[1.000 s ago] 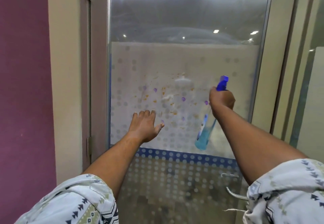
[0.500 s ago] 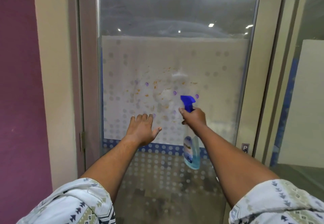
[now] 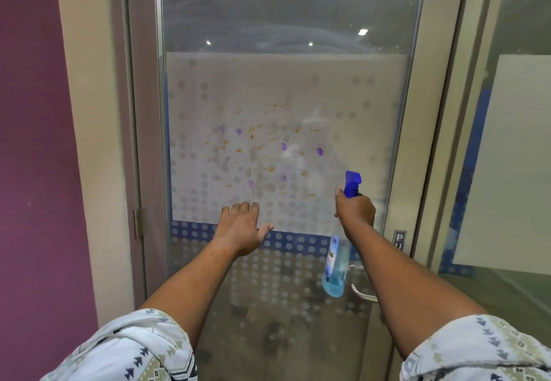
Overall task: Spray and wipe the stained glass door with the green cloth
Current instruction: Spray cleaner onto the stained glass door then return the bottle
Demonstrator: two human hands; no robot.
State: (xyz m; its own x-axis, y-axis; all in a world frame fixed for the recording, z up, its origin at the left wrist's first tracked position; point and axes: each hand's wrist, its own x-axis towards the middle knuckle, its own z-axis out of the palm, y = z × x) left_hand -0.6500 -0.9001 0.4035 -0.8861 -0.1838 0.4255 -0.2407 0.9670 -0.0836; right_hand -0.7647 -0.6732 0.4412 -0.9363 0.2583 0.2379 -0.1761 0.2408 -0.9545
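Head view puts you square in front of the frosted, dot-patterned glass door (image 3: 286, 97), whose middle is spattered with small orange flecks and purple blobs (image 3: 262, 157), with whitish wet patches among them toward the right. Your left hand (image 3: 240, 228) is spread flat with its fingers together and thumb out, empty, reaching toward the pane at the lower edge of the frosted panel, just above the blue dotted band (image 3: 298, 242); whether the palm actually touches the glass you cannot tell. Your right hand (image 3: 356, 209) is wrapped around the neck of the clear spray bottle of pale blue liquid (image 3: 335, 267), its dark blue trigger head (image 3: 352, 184) raised above your knuckles and pointing at the right side of the stains, the body hanging down below your wrist. A metal door handle (image 3: 362, 294) sits just beside the bottle's base. Both arms wear short patterned sleeves (image 3: 134, 348).
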